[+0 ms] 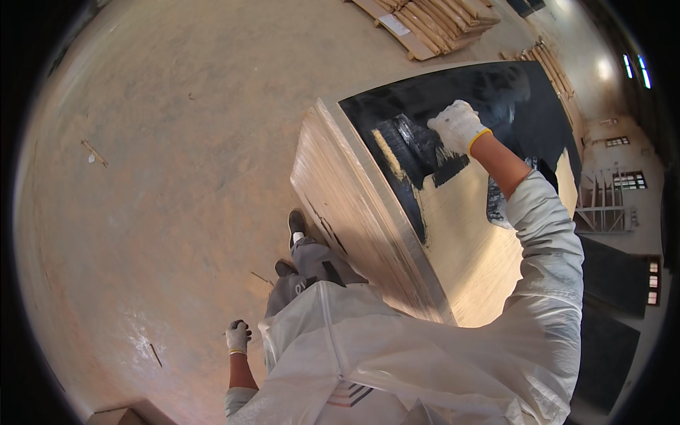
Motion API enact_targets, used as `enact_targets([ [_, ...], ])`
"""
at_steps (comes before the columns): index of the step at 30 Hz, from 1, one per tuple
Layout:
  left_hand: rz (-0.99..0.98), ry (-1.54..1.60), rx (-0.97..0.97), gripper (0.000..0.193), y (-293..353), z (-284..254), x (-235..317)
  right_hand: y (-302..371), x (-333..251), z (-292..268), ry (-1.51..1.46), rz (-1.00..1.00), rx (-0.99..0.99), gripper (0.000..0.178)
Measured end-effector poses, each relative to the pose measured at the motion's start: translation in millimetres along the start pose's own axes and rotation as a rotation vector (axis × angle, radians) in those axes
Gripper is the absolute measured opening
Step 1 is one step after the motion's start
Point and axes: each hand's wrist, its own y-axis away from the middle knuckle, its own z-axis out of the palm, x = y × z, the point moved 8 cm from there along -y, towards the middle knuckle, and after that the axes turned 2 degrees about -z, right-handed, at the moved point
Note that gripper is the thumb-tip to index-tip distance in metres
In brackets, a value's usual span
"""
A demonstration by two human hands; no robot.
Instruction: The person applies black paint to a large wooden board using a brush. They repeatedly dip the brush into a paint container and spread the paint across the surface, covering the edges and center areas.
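My right hand, in a white knit glove with a yellow cuff, is closed over the top of a wooden board stack. It seems to grip a wide paint brush, mostly hidden under the hand; its dark, streaky lower edge touches the surface. Wet black paint covers the far part of the top board, while the near part is bare pale wood. A black-smeared container stands on the board, partly behind my right forearm. My left hand, gloved with dark-stained fingertips, hangs at my side with fingers curled and nothing visible in them.
Bundled wooden slats lie on the floor beyond the stack, with more slats at the far right. Dark panels and a metal rack stand to the right. Small wood scraps lie on the floor.
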Motion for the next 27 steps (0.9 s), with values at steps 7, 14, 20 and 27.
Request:
enact_targets([
  [7,0.011,0.084,0.019,0.025,5.7,22.0,7.9,53.8,-42.8,29.8,0.009,-0.088,0.016,0.02],
  [14,0.072,-0.026,-0.033,0.026,-4.5,31.0,36.3,-25.2,-6.8,-30.1,0.083,-0.023,0.111,0.025],
  [20,0.355,-0.138,-0.031,0.025,-0.9,37.5,109.0,71.5,19.8,5.8,-0.352,0.292,0.054,0.025],
  [27,1.215,-0.701,-0.152,0.026,207.5,206.3,374.0,189.3,-107.4,111.4,-1.57,0.597,0.315,0.081],
])
